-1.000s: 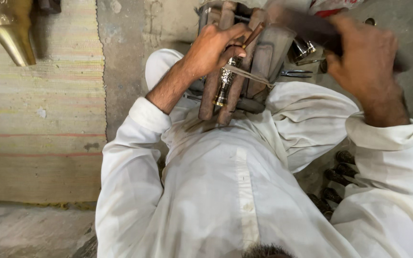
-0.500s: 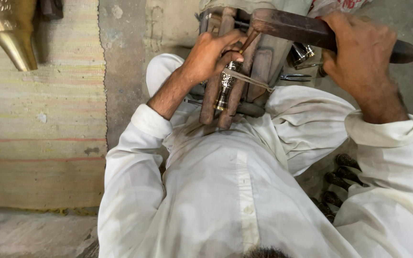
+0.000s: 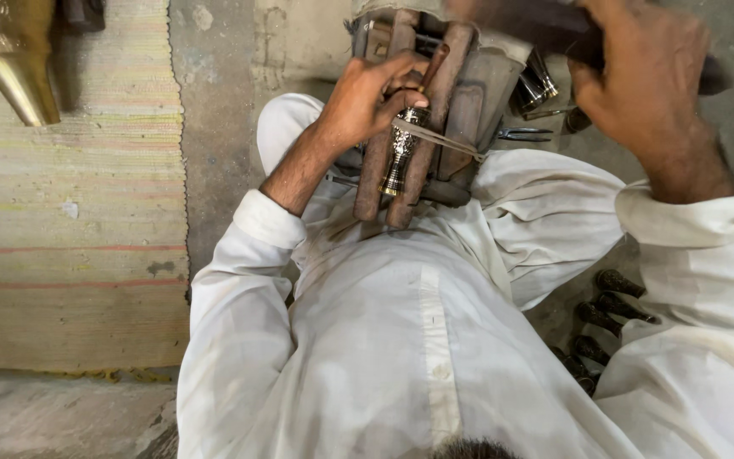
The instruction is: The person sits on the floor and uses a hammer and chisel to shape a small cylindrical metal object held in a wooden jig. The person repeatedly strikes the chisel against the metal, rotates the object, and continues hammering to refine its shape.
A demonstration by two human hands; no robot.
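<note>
I sit on the floor in white clothes. A small engraved metal goblet (image 3: 398, 149) is clamped between two long wooden bars (image 3: 411, 127) tied with a cord, propped against my lap. My left hand (image 3: 373, 100) grips a thin metal tool (image 3: 432, 66) and holds its tip against the goblet's top. My right hand (image 3: 646, 72) is raised at the upper right, closed around a dark wooden mallet (image 3: 545, 25) that is blurred with motion above the bars.
A striped woven mat (image 3: 70, 221) covers the floor at left, with a brass vessel (image 3: 10, 59) at its top corner. Several dark engraved pieces (image 3: 601, 319) lie by my right knee. Shiny metal cups (image 3: 537, 81) and scissors (image 3: 524, 133) sit behind the clamp.
The mallet in my right hand has swung up and left over the wooden bars. My left hand has stayed on the tool at the goblet.
</note>
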